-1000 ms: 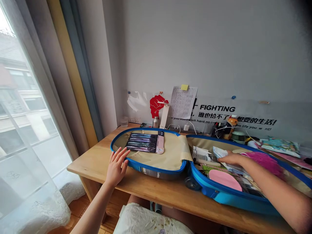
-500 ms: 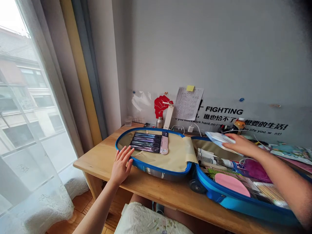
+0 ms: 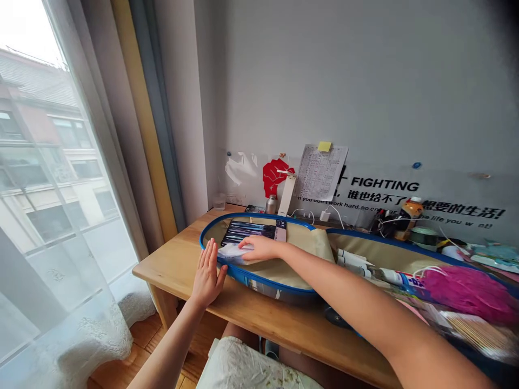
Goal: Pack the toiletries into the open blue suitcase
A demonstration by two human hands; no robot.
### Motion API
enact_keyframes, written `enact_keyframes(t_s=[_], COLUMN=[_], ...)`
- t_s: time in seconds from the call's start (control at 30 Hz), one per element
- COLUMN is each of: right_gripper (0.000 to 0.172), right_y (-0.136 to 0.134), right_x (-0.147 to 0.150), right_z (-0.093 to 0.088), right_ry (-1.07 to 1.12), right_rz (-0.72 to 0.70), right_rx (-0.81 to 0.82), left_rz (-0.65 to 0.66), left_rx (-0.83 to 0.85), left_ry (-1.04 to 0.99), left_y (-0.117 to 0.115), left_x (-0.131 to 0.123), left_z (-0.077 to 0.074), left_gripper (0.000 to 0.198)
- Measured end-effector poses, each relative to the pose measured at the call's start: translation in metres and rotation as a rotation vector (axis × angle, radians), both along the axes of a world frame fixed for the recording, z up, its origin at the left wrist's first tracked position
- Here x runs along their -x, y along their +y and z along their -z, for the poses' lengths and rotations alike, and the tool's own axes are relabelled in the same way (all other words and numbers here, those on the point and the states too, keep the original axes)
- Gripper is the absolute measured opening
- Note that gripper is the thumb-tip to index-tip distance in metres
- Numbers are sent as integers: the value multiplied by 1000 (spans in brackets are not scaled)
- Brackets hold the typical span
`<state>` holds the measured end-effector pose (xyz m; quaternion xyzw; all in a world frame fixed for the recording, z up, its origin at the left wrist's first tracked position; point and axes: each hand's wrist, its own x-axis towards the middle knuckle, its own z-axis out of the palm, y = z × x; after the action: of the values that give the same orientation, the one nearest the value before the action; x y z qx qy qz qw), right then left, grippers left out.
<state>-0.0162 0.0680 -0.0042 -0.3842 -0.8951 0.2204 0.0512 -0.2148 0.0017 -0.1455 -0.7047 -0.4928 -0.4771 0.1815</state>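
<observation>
A blue-rimmed suitcase (image 3: 270,279) lies open on the desk, its two halves side by side. My left hand (image 3: 208,276) rests against the left half's rim with fingers stretched out, holding nothing. Reaching across, my right hand (image 3: 261,249) grips a thin, soft white packet (image 3: 232,252) inside the left half, near the front rim. Just behind the packet lies a flat black pack of slim sticks (image 3: 247,231) with a pinkish end, partly covered by my hand and the packet. My right forearm hides part of the right half.
In the right half are a pink mesh bath puff (image 3: 468,292), white tubes (image 3: 352,262) and a bundle of thin sticks (image 3: 480,329). Along the wall stand a metal bottle (image 3: 271,204), a charger (image 3: 325,216) and an orange-capped bottle (image 3: 409,216). A wooden desk (image 3: 170,265) supports everything.
My right hand has carried the white packet left, from above the right half into the left half beside the black pack. My left hand stays at the rim. The view has shifted slightly.
</observation>
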Motion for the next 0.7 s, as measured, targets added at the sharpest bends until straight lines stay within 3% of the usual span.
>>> enact_keyframes(t_s=[0.13,0.37,0.7], right_gripper=[47,53,70], right_y=[8,14,15], right_x=[15,20,26], right_z=[16,27,42], right_ry=[-1,-116,-276], right_rz=[-70,-144,-49], right_rx=[73,160,112], left_rz=[-9,-11,-29], left_rx=[14,58,96], left_ry=[30,62,72], left_y=[0,-1,-2], left_x=[0,0,1], left_z=[0,-2,-3], left_gripper=[66,59,56])
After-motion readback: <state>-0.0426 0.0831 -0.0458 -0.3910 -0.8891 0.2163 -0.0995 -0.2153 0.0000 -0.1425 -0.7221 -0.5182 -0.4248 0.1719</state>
